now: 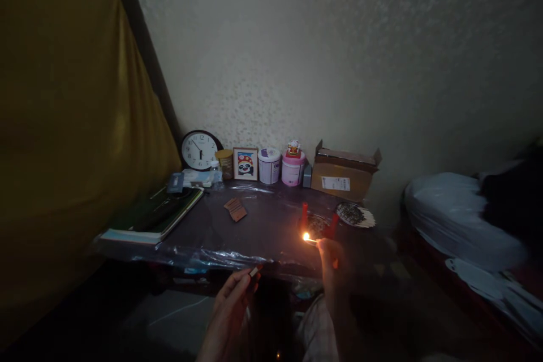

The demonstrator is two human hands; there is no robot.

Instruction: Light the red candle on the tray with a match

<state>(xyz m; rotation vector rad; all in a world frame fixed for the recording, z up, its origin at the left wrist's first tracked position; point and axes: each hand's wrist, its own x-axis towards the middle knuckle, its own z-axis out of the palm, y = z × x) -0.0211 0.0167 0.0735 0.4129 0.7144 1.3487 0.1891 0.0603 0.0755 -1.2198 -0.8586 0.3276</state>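
Observation:
My right hand [332, 257] pinches a burning match [312, 241], its bright flame at the left end. The flame is close to the left red candle [304, 214]; I cannot tell whether they touch. Another red candle [334, 223] stands to the right, partly behind the hand. Between the candles lies a dish of dark bits [317, 225]. Lower down, before the table's front edge, my left hand [235, 289] is closed on a small box [255, 271] that looks like a matchbox, mostly covered by the fingers. Several similar small boxes [236, 210] lie on the table.
A plate [351, 214] with dark bits and pale sticks is at the right. Along the wall stand a clock [200, 150], framed panda picture [245, 164], tins [269, 166] and cardboard box [343, 174]. Large books [156, 218] lie left, beside a yellow curtain [85, 124]. Plastic film covers the table [263, 237].

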